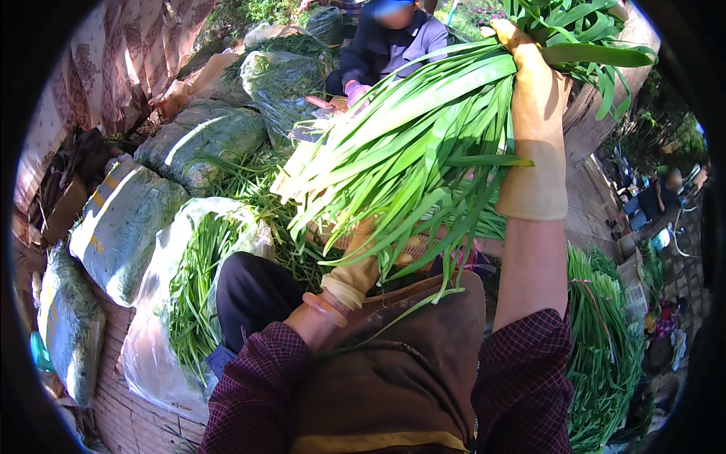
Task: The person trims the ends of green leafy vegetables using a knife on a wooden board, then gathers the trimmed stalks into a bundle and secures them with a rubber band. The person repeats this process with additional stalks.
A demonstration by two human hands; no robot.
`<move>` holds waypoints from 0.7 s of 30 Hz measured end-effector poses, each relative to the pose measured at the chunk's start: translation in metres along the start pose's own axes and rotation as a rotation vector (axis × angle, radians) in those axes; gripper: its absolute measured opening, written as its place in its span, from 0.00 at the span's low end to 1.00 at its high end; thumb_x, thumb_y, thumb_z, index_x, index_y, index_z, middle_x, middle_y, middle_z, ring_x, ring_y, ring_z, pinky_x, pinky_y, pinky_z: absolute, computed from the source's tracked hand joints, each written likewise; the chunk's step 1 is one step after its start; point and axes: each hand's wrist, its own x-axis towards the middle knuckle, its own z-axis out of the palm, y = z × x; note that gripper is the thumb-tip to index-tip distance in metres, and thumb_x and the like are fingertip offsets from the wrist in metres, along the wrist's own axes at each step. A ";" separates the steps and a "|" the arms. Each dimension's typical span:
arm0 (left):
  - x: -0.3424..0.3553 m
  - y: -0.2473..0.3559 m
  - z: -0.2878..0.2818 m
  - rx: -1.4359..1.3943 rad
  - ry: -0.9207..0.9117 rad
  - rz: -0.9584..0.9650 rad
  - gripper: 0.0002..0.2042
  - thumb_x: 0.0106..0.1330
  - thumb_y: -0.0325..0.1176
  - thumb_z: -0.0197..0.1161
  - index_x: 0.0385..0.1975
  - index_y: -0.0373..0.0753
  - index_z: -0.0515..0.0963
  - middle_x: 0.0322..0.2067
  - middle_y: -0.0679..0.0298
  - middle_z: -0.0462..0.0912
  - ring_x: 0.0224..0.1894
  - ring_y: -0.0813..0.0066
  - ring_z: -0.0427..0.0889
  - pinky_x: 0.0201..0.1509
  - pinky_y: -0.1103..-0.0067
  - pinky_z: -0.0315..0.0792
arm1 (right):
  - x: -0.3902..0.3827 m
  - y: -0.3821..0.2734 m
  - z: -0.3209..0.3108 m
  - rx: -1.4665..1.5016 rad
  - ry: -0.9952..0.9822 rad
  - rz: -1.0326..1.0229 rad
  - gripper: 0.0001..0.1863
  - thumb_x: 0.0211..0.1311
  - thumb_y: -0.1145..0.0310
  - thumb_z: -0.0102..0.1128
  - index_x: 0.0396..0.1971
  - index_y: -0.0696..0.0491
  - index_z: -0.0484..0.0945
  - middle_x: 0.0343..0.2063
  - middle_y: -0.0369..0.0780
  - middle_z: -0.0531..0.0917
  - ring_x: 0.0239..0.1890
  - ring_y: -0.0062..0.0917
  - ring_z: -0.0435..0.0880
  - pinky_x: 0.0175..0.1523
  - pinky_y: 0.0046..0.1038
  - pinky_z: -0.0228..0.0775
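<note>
My right hand [522,57], in a long tan glove, is raised at the upper right, closed on a bunch of long, flat green leaves [416,129] that fan out and hang down to the left. My left hand [355,253], gloved and with a pinkish band at the wrist, is low in the middle under the hanging leaf tips, which hide most of its fingers. I cannot make out what it holds. Behind it a woven basket [414,244] shows in part above my brown apron [386,363].
A co-worker [389,45] in dark clothes and a purple glove sits opposite. Bagged greens [197,151] and an open plastic bag of leaves [197,295] lie on the left. A tall heap of bundled greens [597,340] is at my right. Another person [650,200] is at the far right.
</note>
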 end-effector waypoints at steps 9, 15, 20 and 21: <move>-0.044 0.038 -0.053 0.588 -0.088 -0.286 0.29 0.67 0.39 0.70 0.67 0.40 0.69 0.44 0.64 0.84 0.41 0.77 0.83 0.42 0.81 0.78 | -0.008 0.020 -0.012 -0.049 -0.028 -0.014 0.13 0.67 0.66 0.60 0.50 0.44 0.83 0.45 0.39 0.87 0.47 0.27 0.85 0.54 0.27 0.74; -0.085 0.145 -0.055 1.049 0.039 -0.480 0.21 0.66 0.34 0.71 0.58 0.37 0.79 0.36 0.73 0.84 0.33 0.89 0.75 0.38 0.87 0.72 | -0.017 0.017 -0.045 -0.100 -0.112 -0.041 0.15 0.62 0.65 0.63 0.49 0.44 0.81 0.47 0.40 0.85 0.51 0.35 0.83 0.54 0.37 0.74; -0.051 0.216 -0.012 0.750 0.426 0.208 0.30 0.72 0.57 0.55 0.58 0.34 0.77 0.52 0.57 0.84 0.52 0.66 0.84 0.55 0.74 0.77 | -0.030 -0.021 -0.052 0.524 -0.137 0.337 0.14 0.61 0.69 0.63 0.47 0.49 0.81 0.44 0.41 0.85 0.47 0.34 0.83 0.52 0.37 0.74; -0.028 0.219 0.004 0.695 0.446 0.238 0.30 0.73 0.58 0.54 0.59 0.35 0.76 0.53 0.57 0.83 0.54 0.67 0.83 0.56 0.74 0.77 | -0.033 -0.034 -0.053 0.784 -0.079 0.471 0.12 0.61 0.70 0.63 0.44 0.52 0.82 0.42 0.41 0.85 0.45 0.32 0.83 0.50 0.35 0.74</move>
